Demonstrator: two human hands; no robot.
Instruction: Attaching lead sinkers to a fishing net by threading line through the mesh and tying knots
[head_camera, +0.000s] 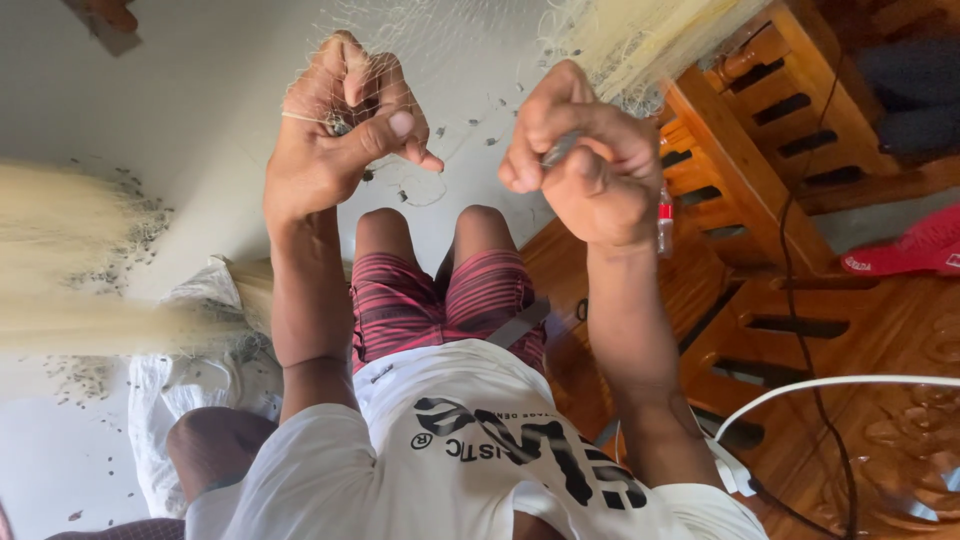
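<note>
Your left hand (335, 130) and right hand (580, 160) sit side by side in the net (450, 60), knees (435, 225) beneath, wooden bench (790, 150) off right.

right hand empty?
No: the right hand is closed around a small grey tool, while the left hand grips strands of the fine net.

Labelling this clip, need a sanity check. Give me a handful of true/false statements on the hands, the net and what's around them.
1. Both hands are raised and closed on a fine pale mesh fishing net. True.
2. The left hand rests flat on the thigh. False: it is up, fingers curled into the net.
3. The right hand pinches a small grey object. True.
4. The person wears plain blue trousers. False: red striped shorts.
5. Carved brown wooden furniture stands on the right-hand side. True.
6. A white cable is wound round the left wrist. False: it lies by the right arm.
</note>
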